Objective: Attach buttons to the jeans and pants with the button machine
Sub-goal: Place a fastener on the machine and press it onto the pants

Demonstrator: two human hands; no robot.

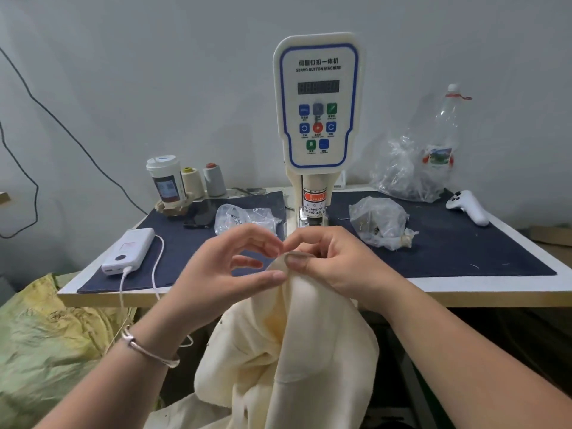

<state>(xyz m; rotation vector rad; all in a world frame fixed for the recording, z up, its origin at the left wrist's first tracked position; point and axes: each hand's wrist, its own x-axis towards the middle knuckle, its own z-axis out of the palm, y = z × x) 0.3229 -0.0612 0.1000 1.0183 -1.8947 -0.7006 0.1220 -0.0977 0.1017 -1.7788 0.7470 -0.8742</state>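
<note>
Pinching cream pants [288,351] edge w/ both hands [235,267], cloth hanging lengthwise down, below button machine [317,119].

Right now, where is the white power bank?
In the head view the white power bank lies on the table's left side, on the dark mat, left of the left hand, with its white cable plugged in.

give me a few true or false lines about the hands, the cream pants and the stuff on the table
1. The right hand pinches the top edge of the cream pants. True.
2. The pants lie flat under the button machine. False: they hang bunched in front of the table.
3. A white power bank sits on the table's left side with a cable plugged in. True.
4. The left hand presses a machine key. False: its fingers are at the fabric edge.
5. The white controller lies beside the power bank. False: it lies far right.
</note>
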